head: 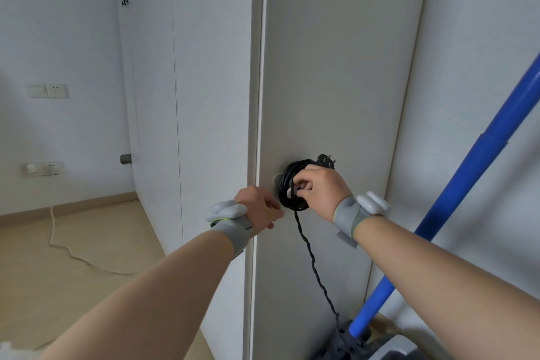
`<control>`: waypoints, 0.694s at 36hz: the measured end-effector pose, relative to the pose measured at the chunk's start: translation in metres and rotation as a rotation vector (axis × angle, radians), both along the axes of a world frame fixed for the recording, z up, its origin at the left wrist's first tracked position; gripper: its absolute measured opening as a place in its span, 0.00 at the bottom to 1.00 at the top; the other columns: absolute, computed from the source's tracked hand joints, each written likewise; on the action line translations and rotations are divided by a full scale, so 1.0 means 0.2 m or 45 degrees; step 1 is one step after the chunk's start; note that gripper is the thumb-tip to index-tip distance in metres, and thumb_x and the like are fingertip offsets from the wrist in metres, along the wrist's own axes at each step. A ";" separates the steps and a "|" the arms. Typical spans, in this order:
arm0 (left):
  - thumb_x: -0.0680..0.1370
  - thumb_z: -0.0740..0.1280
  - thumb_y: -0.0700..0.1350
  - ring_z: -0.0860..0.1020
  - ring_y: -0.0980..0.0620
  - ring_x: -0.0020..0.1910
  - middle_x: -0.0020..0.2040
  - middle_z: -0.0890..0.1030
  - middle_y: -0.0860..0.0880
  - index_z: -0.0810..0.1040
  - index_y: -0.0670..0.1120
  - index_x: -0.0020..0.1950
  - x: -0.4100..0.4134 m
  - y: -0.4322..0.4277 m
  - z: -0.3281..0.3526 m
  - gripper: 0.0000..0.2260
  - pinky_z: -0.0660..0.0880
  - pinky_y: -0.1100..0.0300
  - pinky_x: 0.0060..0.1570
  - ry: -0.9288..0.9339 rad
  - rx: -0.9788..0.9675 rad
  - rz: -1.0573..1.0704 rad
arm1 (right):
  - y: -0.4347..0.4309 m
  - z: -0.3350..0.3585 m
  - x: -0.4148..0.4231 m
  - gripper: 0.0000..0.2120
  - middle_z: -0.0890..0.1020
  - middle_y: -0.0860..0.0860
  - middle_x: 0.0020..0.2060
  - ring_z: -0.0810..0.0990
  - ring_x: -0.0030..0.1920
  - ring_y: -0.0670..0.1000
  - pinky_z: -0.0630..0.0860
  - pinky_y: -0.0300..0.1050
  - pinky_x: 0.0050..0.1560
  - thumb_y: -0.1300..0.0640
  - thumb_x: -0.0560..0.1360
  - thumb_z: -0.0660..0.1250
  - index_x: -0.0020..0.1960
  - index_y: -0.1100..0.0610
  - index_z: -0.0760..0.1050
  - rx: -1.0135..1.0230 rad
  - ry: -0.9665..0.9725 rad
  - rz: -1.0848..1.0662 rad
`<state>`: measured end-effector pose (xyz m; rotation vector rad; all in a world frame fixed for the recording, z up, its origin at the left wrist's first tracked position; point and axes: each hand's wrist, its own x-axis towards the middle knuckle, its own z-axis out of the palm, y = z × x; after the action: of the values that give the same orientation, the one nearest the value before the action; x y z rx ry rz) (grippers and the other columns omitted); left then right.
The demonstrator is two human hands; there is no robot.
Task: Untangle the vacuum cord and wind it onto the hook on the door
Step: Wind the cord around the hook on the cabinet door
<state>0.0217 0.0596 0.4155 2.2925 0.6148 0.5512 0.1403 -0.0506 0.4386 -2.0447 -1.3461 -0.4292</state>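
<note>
A black vacuum cord is coiled in several loops on a white hook fixed to the grey door. Its plug sticks out at the coil's upper right. One twisted strand hangs from the coil down to the vacuum at the bottom. My right hand pinches the coil against the hook with curled fingers. My left hand is just left of the coil, fingers curled at the coil's lower edge; whether it holds the cord is hidden.
A blue vacuum pole slants from the lower middle up to the right edge, close to my right forearm. A white cable trails across the wooden floor on the left, below wall sockets. White cabinet panels stand left of the door.
</note>
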 end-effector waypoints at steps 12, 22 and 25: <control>0.72 0.67 0.61 0.70 0.50 0.27 0.29 0.76 0.48 0.71 0.47 0.29 0.11 -0.15 -0.03 0.20 0.65 0.62 0.29 -0.075 0.005 0.284 | 0.01 0.12 -0.02 0.05 0.77 0.48 0.39 0.76 0.39 0.50 0.77 0.47 0.49 0.63 0.70 0.69 0.44 0.58 0.82 -0.176 0.003 -0.094; 0.74 0.64 0.56 0.69 0.50 0.30 0.29 0.71 0.53 0.70 0.50 0.34 0.15 -0.18 -0.05 0.14 0.59 0.63 0.26 -0.243 0.149 0.447 | 0.01 0.13 -0.03 0.04 0.78 0.49 0.40 0.76 0.42 0.51 0.73 0.43 0.47 0.61 0.71 0.69 0.44 0.57 0.81 -0.226 -0.044 -0.123; 0.74 0.64 0.55 0.71 0.49 0.32 0.32 0.73 0.53 0.73 0.49 0.38 0.16 -0.18 -0.05 0.11 0.60 0.63 0.26 -0.290 0.157 0.452 | 0.00 0.12 -0.03 0.03 0.75 0.47 0.39 0.74 0.42 0.50 0.71 0.43 0.46 0.60 0.71 0.69 0.43 0.57 0.81 -0.235 -0.071 -0.087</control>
<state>0.0528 0.0227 0.4048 2.1993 0.9008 1.0291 0.1353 -0.0497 0.4635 -2.2500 -1.3967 -0.4075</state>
